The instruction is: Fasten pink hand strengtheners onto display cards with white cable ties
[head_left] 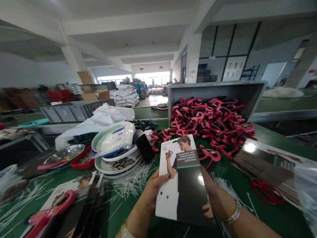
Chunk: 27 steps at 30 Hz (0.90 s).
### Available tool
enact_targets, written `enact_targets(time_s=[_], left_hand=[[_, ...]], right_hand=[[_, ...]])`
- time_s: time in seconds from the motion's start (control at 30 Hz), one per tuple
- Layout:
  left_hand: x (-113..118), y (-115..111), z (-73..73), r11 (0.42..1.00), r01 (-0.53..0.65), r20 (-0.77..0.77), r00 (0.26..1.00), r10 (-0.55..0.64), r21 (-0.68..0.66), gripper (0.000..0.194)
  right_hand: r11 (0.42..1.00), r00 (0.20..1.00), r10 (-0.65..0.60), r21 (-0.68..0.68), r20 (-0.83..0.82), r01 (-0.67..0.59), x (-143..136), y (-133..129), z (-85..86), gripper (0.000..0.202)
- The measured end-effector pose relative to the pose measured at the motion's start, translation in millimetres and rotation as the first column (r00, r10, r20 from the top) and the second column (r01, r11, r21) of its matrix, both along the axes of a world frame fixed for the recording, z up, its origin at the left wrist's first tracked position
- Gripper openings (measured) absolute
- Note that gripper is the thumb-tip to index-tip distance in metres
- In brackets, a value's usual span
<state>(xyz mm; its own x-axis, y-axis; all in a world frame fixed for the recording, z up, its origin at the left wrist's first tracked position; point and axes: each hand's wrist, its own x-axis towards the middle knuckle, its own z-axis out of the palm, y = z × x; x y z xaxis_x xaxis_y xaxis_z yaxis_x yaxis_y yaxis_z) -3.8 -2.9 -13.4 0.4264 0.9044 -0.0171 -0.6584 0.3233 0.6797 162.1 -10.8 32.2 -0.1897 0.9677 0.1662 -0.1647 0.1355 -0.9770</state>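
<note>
In front of us, above the green table (116, 210), is a printed card (188, 191) reading "Adjustable Grip Strengthener". Our left hand (151, 186) clamps its left edge, thumb on the front. Our right hand (210, 185) is at its right edge; the card hides its fingers, so we cannot tell their state. Beyond, pink-and-black grips (208, 119) spill from a tipped grey bin (218, 85). Left lie white ties (131, 183); right, red scissors (268, 192) beside stacked cards (269, 165).
</note>
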Motion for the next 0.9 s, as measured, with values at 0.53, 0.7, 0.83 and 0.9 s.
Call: enact_targets(time_s=[0.53,0.7,0.83,0.9], left_hand=[[-7,4,-22.3,0.949,-0.037,0.427,0.887,0.175,-0.312,0.007],[-9,3,-19.3,0.950,0.057,0.513,0.851,0.116,-0.308,0.013],[-9,3,-19.7,0.962,0.052,0.500,0.861,0.093,-0.269,0.012],[-9,3,-21.4,0.965,0.068,0.506,0.859,0.073,-0.253,0.012]], right_hand=[[0.909,0.778,-0.196,0.409,0.596,-0.084,-37,18,14.9,0.018],[0.910,0.725,-0.174,0.390,0.667,-0.140,-39,19,19.0,0.019],[0.908,0.707,-0.199,0.399,0.679,-0.127,-39,21,21.2,0.019],[0.907,0.700,-0.192,0.396,0.688,-0.141,-39,21,22.0,0.020]])
